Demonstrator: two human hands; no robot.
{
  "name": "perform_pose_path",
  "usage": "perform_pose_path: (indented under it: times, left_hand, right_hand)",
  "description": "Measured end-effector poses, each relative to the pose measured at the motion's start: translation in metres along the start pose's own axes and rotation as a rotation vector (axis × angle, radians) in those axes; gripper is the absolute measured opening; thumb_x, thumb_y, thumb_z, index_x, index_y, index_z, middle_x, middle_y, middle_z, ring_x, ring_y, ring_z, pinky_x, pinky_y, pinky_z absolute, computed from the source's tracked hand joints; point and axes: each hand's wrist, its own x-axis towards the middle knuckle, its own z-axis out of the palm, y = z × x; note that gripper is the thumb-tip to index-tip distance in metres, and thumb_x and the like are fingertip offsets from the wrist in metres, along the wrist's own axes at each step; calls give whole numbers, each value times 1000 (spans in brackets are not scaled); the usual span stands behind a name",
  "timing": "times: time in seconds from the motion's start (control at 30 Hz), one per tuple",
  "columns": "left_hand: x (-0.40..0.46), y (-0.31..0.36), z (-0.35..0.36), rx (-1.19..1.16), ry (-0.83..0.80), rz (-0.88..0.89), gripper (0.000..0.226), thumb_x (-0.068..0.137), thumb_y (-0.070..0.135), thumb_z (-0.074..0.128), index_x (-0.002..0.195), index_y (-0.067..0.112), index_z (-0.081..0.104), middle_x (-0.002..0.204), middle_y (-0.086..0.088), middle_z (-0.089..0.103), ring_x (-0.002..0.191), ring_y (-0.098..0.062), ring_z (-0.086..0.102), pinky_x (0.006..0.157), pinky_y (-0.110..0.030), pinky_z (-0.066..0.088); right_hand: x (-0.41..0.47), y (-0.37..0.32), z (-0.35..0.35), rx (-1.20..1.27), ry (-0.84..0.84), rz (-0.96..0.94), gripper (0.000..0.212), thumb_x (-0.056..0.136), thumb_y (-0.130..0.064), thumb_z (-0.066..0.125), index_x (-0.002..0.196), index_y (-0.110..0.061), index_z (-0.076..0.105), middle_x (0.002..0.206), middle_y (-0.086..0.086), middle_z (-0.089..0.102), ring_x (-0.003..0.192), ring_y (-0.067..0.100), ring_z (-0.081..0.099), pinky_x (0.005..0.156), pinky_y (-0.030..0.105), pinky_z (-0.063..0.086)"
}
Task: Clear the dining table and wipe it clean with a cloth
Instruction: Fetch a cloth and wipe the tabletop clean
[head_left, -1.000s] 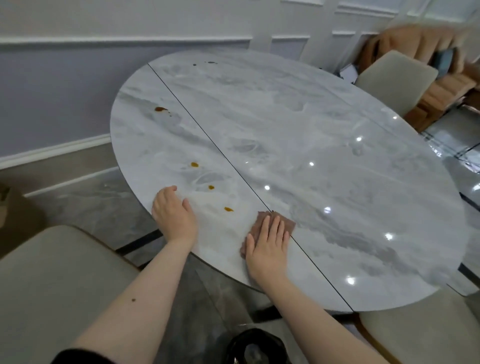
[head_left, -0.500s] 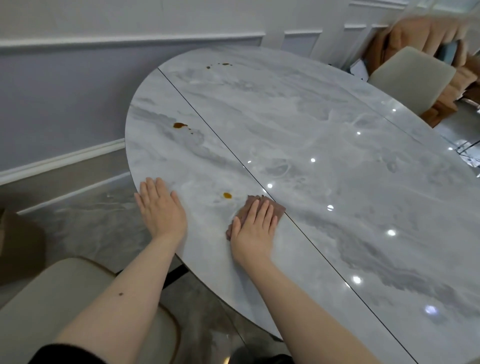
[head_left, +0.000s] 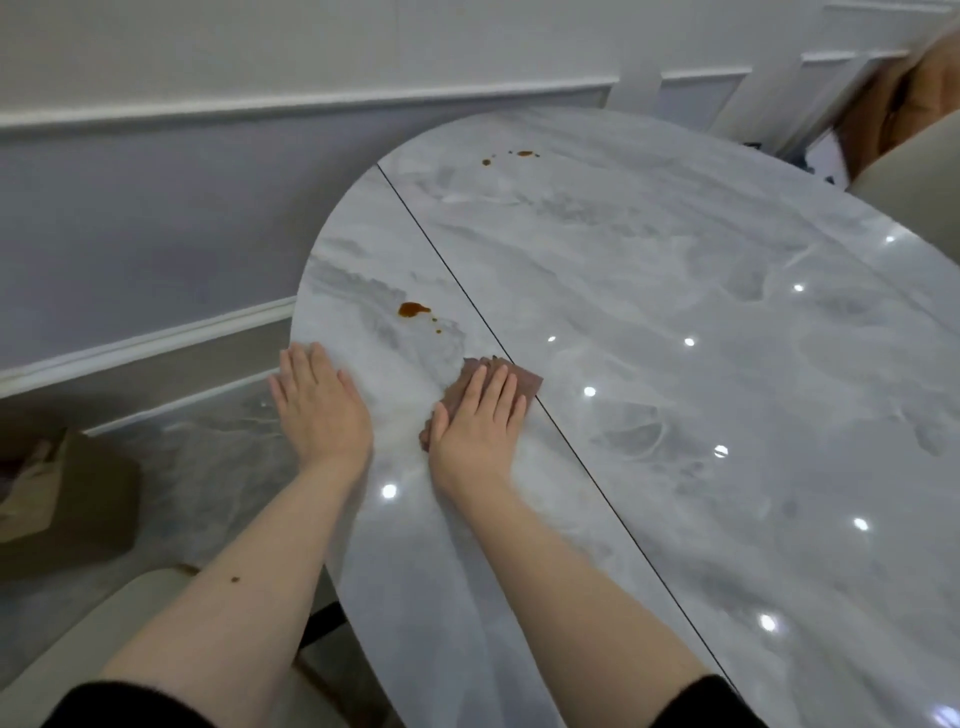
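Brown folded cloth (head_left: 498, 375), small and soft, lies flat on the glossy grey-white marble-patterned oval table (head_left: 675, 364), just left of the thin dark seam (head_left: 441, 262) that runs across the top. The right hand (head_left: 480, 423) covers most of it, palm down, with straight fingers (head_left: 493, 387) close together pressing it onto the surface; nothing is pinched, and only the cloth's far edge and left side show. The left hand (head_left: 319, 410) rests just beside it near the table's rim, flat and slightly spread, apparently bracing.

The cloth looks thin, light and limp, so it would likely bunch or slide out from under a loose touch; on so slick a top, a broad flat palm over its middle seems the sound way to steer it, fingertips trapping the leading edge.

Just beyond the cloth sits an amber-brown spill (head_left: 413, 309) with a trail of small droplets (head_left: 436, 327), not yet wiped. Further amber spots (head_left: 522, 154) lie well apart near the far edge. No dishes show on the table, so wiping appears to be the step in hand.
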Motion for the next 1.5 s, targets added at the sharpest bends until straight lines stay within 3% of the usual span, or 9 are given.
perform_pose_path:
  times: [0.07,0.2,0.4,0.57,0.73,0.97,1.07,1.2,1.5]
  left_hand:
    - [6,1,5,-4,7,-4,48,99,19,31,143,0,28,153,-19,24,144,-31,15,119,-41,6]
    - [7,0,9,-25,28,7,49,100,22,28,143,-1,27,153,-19,23,144,-30,15,120,-39,4]
    - [7,-1,7,-42,38,39,49,100,22,28,142,-4,29,150,-21,28,142,-32,20,120,-40,7]
    - [-19,3,-1,-31,-24,120,49,101,20,25,143,-4,27,151,-21,26,143,-31,18,120,-40,7]
    - [-63,5,-5,18,-128,186,51,101,23,25,145,-1,22,154,-18,19,145,-29,12,120,-39,5]
    - [-67,-3,-11,51,-179,247,52,101,26,23,147,3,18,156,-17,13,145,-29,7,120,-37,3]
    - [-54,-2,-9,79,-191,253,53,100,29,24,148,6,18,156,-17,11,145,-31,5,120,-40,2]
    - [-22,7,-4,85,-215,217,55,100,32,27,149,11,14,157,-17,5,145,-35,0,119,-42,-2]
    - [41,4,6,174,-175,204,61,98,40,23,150,10,11,157,-18,6,145,-34,2,119,-45,0]
  right_hand:
    - [15,-9,0,-4,10,-18,78,85,-46,-1,148,-1,3,156,22,1,146,32,-1,116,44,-9]
    - [34,-18,-1,-10,-34,-56,69,98,-42,24,148,-1,1,156,22,-2,146,32,-4,118,45,-6]
    - [15,-9,-8,35,-58,-79,68,98,-40,22,148,0,0,157,20,-3,146,30,-7,119,43,-8]
    - [-61,25,-8,55,14,-49,76,87,-45,7,148,-1,15,156,19,13,145,32,7,119,42,-3]
    - [-118,63,-14,-49,33,54,68,91,-44,24,142,1,33,149,21,32,139,37,28,112,43,8]
    - [-127,59,-17,-131,-13,155,67,86,-41,30,129,5,51,133,26,51,125,40,48,106,47,18]
    - [-110,50,-14,-121,-24,132,71,86,-42,23,134,6,43,139,28,44,131,41,40,111,48,14]
    - [-76,36,-17,-80,-92,3,86,77,-48,-11,148,-1,1,156,22,-1,145,36,-4,115,46,-10]
    - [14,0,-13,-84,-108,-97,84,78,-47,-11,148,-2,-2,156,21,-4,145,34,-9,115,46,-12]
